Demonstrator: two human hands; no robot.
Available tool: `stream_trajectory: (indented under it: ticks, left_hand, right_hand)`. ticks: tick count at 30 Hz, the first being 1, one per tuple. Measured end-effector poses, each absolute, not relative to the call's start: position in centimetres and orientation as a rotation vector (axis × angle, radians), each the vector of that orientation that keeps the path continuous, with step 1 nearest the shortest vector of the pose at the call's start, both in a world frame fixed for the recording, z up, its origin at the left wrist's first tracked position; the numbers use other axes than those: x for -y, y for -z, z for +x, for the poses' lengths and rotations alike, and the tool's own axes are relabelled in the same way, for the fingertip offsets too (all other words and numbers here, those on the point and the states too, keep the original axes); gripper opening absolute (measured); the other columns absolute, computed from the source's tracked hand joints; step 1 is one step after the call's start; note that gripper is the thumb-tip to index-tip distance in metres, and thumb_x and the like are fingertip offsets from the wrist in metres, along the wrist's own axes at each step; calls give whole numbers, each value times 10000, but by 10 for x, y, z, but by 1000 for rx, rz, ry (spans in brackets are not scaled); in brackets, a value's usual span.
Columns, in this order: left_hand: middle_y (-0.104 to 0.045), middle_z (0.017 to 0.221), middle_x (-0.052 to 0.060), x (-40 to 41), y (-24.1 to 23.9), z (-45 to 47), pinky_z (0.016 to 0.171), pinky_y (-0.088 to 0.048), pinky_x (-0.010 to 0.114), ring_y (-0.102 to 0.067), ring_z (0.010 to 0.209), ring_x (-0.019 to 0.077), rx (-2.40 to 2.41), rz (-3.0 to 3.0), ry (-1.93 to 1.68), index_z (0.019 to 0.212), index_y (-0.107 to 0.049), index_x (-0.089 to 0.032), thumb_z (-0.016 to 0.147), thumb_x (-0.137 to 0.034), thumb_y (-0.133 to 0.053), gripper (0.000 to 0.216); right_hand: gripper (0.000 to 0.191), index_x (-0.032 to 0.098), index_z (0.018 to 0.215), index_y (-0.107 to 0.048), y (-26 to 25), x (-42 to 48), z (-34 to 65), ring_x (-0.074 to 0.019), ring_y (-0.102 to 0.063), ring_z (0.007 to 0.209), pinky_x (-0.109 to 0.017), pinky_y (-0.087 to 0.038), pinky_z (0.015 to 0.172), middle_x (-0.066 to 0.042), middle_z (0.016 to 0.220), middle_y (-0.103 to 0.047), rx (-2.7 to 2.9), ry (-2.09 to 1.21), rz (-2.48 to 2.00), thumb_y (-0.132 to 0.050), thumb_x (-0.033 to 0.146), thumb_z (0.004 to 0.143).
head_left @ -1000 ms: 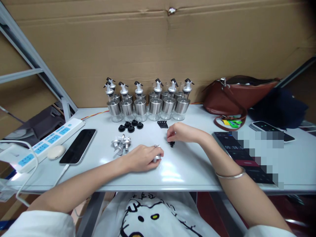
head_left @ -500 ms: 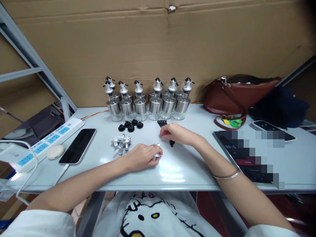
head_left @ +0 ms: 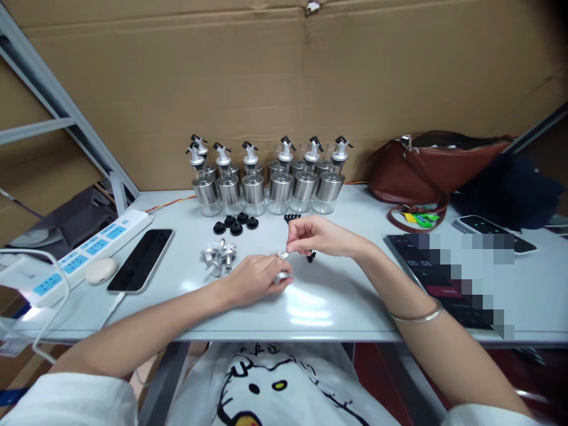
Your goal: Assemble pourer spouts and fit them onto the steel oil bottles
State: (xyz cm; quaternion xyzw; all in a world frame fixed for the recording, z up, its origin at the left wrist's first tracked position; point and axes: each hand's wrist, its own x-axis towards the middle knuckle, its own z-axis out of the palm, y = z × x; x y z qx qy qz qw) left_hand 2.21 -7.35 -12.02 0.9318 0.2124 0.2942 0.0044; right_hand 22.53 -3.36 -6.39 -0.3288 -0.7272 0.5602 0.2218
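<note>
Two hands: both are at the middle of the frame, the left hand (head_left: 260, 279) lower, the right hand (head_left: 317, 235) just above and to its right.
Silver spout: in the centre of the frame, gripped in the curled fingers of the left hand, its narrow end poking up between the two hands.
Right fingertips: thumb and forefinger are drawn together at the spout's narrow end; whether a small part is pinched between them, I cannot tell.
Spout's handling: probably light, stiff and smooth enough to slip a little; the wide collar looks the best place to hold, leaving the narrow end free.
Small black parts: a few (head_left: 311, 257) lie right of centre, just below the right hand; likely very light, easily dropped, best taken with fingertips.
Other parts: more silver spouts (head_left: 213, 264) and black stoppers (head_left: 236, 229) lie left of centre; glass bottles (head_left: 281, 188) stand along the upper middle.
Since half a second ago: the right hand has come down from apart to the spout's end; the left hand has barely moved, and the bottles stand as they did.
</note>
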Motion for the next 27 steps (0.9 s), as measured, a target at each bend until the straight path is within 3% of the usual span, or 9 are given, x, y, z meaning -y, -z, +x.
stream_trajectory:
  ticks: [12,27]
  left_hand:
    - [-627,749,2,73,116,23,558,-475,220,-607,604,117,-597,2886,-1021,965,-449,-177,944,-208,-403,59]
    - [-593,736,-1,73,119,21,568,-473,225,-602,610,117,-561,3002,-908,947,-447,-181,964,-251,-349,122]
  right_hand:
    - [243,137,750,-644,58,38,222,-85,-592,600,-226,-457,584,13,652,-672,1874,-1695,-831,-801,283,635]
    - [193,121,663,-692,58,39,222,-79,-580,537,-212,-463,538,9,586,-670,1855,-1754,-792,-829,236,592]
